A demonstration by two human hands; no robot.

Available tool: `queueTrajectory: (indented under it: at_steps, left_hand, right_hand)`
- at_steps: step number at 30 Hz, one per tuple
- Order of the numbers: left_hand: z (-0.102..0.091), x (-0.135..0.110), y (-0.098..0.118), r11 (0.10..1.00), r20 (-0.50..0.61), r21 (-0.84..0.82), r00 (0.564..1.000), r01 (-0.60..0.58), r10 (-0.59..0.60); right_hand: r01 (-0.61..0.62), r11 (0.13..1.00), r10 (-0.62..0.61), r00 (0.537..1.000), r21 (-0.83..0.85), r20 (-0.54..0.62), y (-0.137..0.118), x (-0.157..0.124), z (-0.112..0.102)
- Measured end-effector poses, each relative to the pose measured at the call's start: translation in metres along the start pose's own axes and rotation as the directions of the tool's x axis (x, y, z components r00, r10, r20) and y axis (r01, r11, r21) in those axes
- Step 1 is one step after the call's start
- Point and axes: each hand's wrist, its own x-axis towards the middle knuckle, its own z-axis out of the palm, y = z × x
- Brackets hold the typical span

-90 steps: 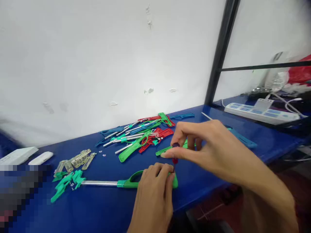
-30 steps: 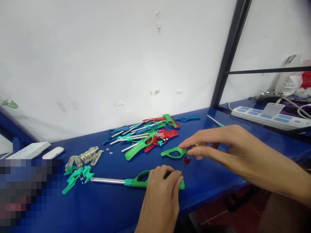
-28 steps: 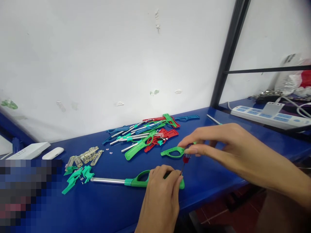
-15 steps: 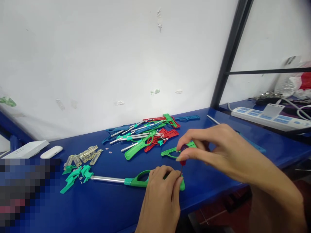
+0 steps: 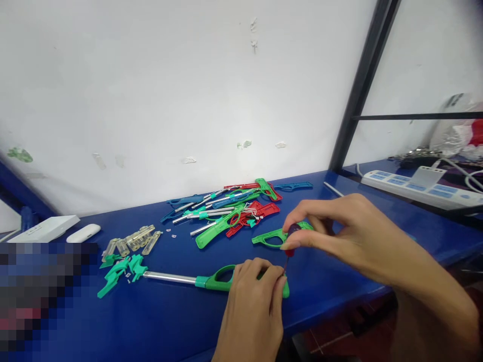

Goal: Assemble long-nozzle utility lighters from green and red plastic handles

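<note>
Under my left hand (image 5: 254, 306) lies a green gas lighter (image 5: 215, 282) with a long metal tube pointing left. The fingers of that hand are closed around its handle and cover most of it. My right hand (image 5: 335, 231) pinches a small screwdriver (image 5: 290, 249) with a red and dark handle between thumb and fingers. Its thin shaft slants down to the handle's right end, beside my left fingertips; the tip itself is hidden. Just behind the screwdriver rests an open green handle half (image 5: 267, 237).
Behind is a pile of lighter parts (image 5: 226, 206) in green, red and blue. To the left lie clear fuel tanks (image 5: 132, 241), teal plastic pieces (image 5: 116, 274), a white case (image 5: 83, 233) and a white box (image 5: 49, 229). A power strip (image 5: 407, 187) stands at right behind a dark frame post (image 5: 358, 90).
The screwdriver has tilted, its handle moving slightly right with my right hand. My left hand keeps its hold on the lighter. The whole view has shifted slightly.
</note>
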Motion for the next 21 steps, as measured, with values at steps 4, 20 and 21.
queueTrajectory:
  at_steps: [4, 20, 21]
  left_hand:
    - [0.000, 0.000, 0.000, 1.000, -0.012, -0.001, 1.000, 0.003, -0.003]
    - [-0.006, 0.003, 0.005, 0.997, -0.015, 0.051, 0.998, -0.060, 0.061]
    - [-0.005, 0.004, 0.005, 0.996, -0.018, 0.054, 0.998, -0.067, 0.068]
  right_hand:
    - [0.006, 0.999, -0.007, 1.000, -0.037, -0.020, 0.000, -0.001, 0.001]
    - [0.171, 0.910, -0.227, 0.967, 0.377, 0.111, -0.007, 0.006, 0.006]
    - [0.175, 0.885, -0.255, 0.958, 0.431, 0.134, -0.004, 0.006, 0.007]
